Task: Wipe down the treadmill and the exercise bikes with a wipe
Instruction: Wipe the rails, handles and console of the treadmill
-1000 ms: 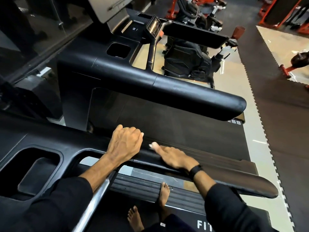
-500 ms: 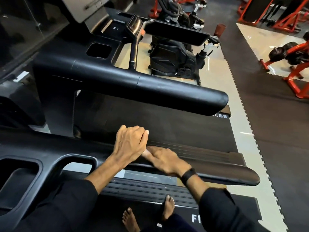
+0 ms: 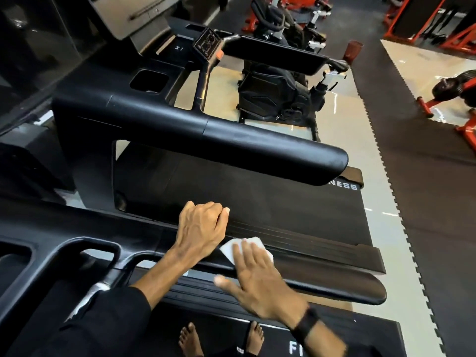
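Treadmill handrail [image 3: 334,287], black and rounded at its end, runs across the lower part of the view, and both hands are on it. One white wipe [image 3: 233,249] lies on top of this rail, mostly covered by the right hand [image 3: 260,282], whose fingers are spread and flat, pressing the wipe down; only its corner and upper edge show past the fingertips. The left hand [image 3: 202,225] sits just beside it on the same rail, fingers curled over the far edge, gripping the rail itself. The two hands are close together but not overlapping. A black wristband [image 3: 306,324] circles the right wrist, and both arms wear black sleeves.

Two treadmills can be counted: the near one the person stands on, with two bare feet [image 3: 190,341] on its deck, and a second treadmill [image 3: 231,140] just beyond, its thick black handrail and dark belt [image 3: 257,199] parallel to the near rail. Its belt end carries white lettering, partly hidden. Two cup recesses show, one in each console.

Past the second treadmill stands one black exercise bike [image 3: 275,91], with at least one more bike [image 3: 278,19] behind it, though that far row is too crowded to count surely. Red-framed equipment [image 3: 461,94] stands on the right, on dark interlocking floor mats [image 3: 425,202].
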